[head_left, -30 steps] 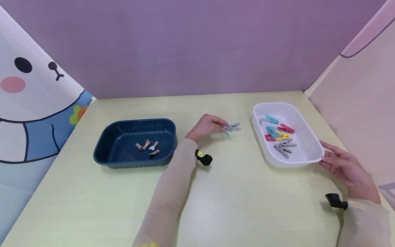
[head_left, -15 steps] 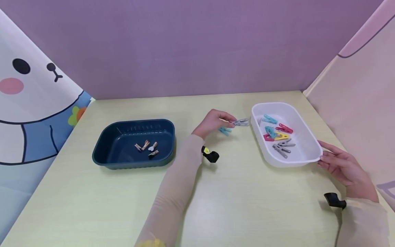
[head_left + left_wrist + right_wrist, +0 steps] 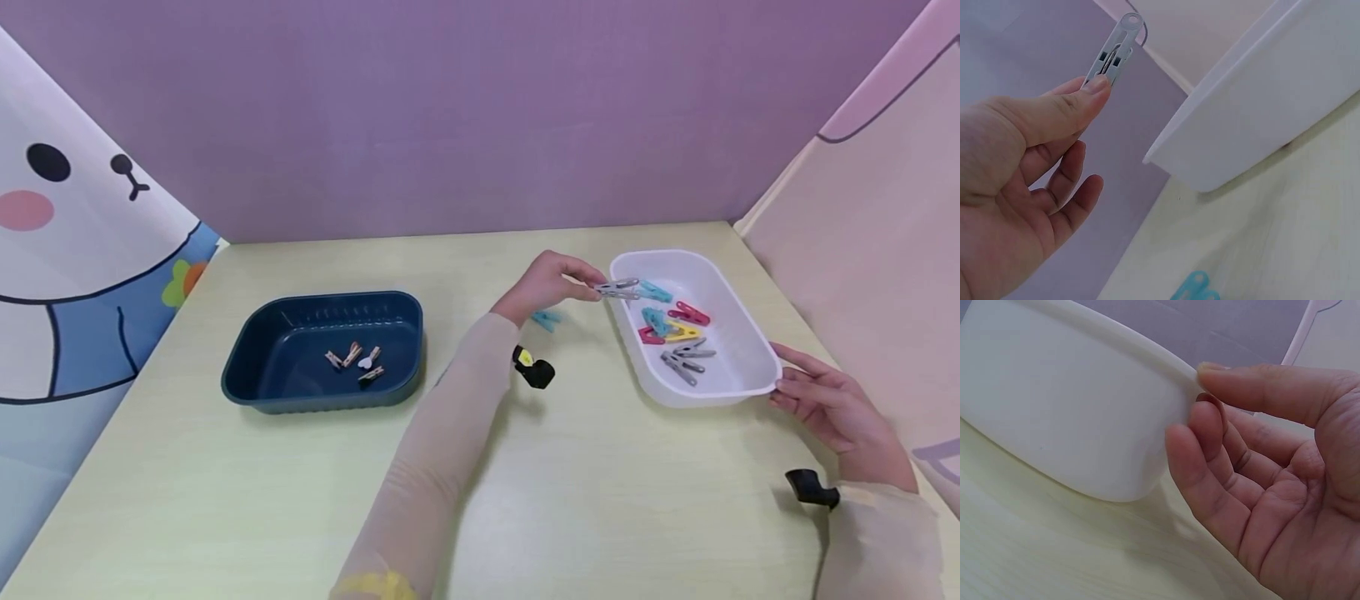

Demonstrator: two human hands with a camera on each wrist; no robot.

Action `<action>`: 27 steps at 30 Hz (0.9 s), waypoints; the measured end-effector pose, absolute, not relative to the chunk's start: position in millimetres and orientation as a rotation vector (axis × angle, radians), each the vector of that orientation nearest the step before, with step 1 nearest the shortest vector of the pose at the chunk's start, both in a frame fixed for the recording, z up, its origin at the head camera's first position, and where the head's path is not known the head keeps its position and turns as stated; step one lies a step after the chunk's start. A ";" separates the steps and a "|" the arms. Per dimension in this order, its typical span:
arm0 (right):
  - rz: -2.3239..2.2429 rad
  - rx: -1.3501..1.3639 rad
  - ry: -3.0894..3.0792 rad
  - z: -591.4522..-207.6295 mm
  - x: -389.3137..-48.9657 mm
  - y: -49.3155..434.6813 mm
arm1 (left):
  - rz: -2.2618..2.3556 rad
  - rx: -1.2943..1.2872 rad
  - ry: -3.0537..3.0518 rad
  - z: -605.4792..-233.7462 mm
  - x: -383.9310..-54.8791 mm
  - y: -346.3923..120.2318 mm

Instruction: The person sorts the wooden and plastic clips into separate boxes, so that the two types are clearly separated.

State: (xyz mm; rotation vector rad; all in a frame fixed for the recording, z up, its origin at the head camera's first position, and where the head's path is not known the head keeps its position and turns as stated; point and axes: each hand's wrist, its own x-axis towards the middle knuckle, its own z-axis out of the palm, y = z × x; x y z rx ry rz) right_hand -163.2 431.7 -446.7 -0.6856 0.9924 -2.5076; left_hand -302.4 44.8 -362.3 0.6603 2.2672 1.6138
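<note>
Between thumb and index finger my left hand (image 3: 551, 285) pinches a grey clothespin (image 3: 618, 289), also seen as a grey clothespin (image 3: 1113, 51) in the left wrist view. It hangs over the left rim of the white basin (image 3: 720, 391). My right hand (image 3: 838, 408) grips that basin's near right corner, thumb on top of the rim and fingers beneath, as the right wrist view of the hand (image 3: 1266, 469) shows. Inside the basin lie blue clothespins (image 3: 656, 291), red ones, a yellow clothespin (image 3: 684, 332) and grey clothespins (image 3: 680, 367). A blue clothespin (image 3: 546, 320) lies on the table behind my left wrist.
A dark blue basin (image 3: 258, 387) stands on the left of the table (image 3: 600, 500), holding several small wooden clothespins (image 3: 352, 354). A purple panel (image 3: 480, 125) rises at the table's back edge. Printed cloth panels flank both sides.
My left hand has moved right with the grey clothespin, from over the table to the white basin's rim. The blue clothespin stays on the table. My right hand keeps its hold.
</note>
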 end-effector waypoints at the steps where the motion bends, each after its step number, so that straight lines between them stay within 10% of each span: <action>1: -2.508 -0.685 0.995 -446.8 -163.3 431.6 | 1.599 0.679 2.271 -361.1 -302.7 47.5; 27: -2.499 -0.664 1.035 -447.8 -163.5 434.0 | 1.126 1.024 2.273 -359.9 -291.2 110.6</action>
